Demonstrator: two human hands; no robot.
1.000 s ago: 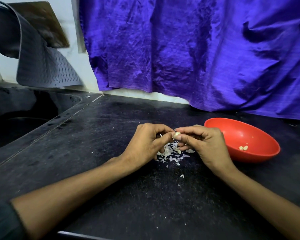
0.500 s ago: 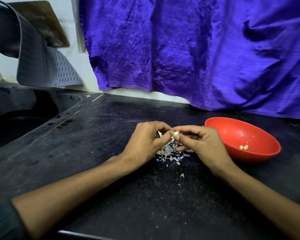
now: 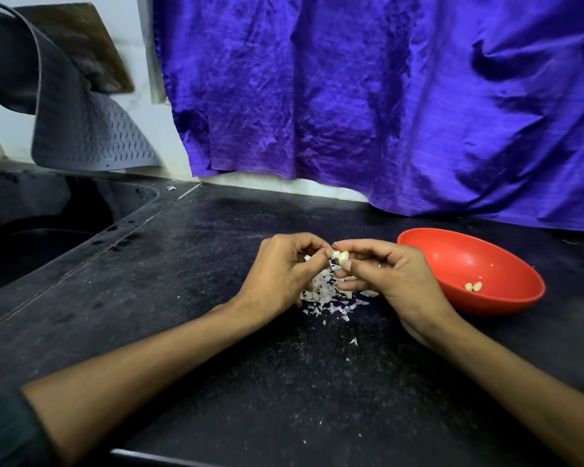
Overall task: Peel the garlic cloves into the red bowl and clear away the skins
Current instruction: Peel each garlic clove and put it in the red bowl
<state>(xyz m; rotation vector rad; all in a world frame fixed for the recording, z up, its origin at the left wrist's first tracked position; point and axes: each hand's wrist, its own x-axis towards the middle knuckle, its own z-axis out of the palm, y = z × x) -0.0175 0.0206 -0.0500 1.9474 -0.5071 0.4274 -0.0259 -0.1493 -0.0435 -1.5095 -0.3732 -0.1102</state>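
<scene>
Garlic clove [image 3: 343, 256] is pinched between left hand [image 3: 280, 274] and right hand [image 3: 390, 278] above the skins [image 3: 324, 296], left of the red bowl [image 3: 469, 264]; both grips are closed on it.

Dim, cool indoor light; soft sheen on purple curtain [image 3: 385, 96]; wide-angle bending at edges; focus sharp.

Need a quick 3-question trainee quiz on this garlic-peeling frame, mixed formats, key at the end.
1. True or false: the red bowl holds no peeled cloves.
2. Where does the pile of skins lie? A) in the bowl B) on the counter under the hands C) in the sink
3. What do the left hand and right hand pinch between them?

Key: 1 false; 2 B; 3 a garlic clove.
</scene>
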